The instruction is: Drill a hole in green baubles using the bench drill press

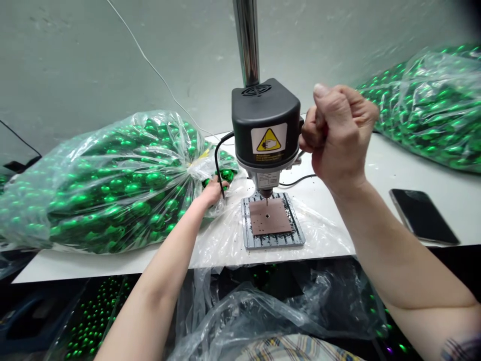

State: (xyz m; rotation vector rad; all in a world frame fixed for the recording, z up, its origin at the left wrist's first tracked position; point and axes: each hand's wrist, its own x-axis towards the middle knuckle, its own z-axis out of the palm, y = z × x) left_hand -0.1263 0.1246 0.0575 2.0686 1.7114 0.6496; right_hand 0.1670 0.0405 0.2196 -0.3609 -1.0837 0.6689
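Note:
My right hand (340, 133) is closed in a fist at the right side of the black drill press head (266, 120). It grips the press's handle, which is mostly hidden by the fingers. Under the head, a thin drill bit (267, 201) points down at a brown board (272, 215) with a dark hole, lying on the grey slotted base (246, 235). At the mouth of a clear plastic bag (124, 185) full of shiny green balls, my left hand (213, 193) has its fingers curled at a green ball (227, 175); the fingertips are partly hidden.
Another bag of green balls (432, 110) lies at the back right. A phone (424, 215) rests on the white table (379, 170). A black cable (217, 158) loops beside the press. Dark shavings surround the board. Clear plastic sheeting (255, 311) hangs before the table's front edge.

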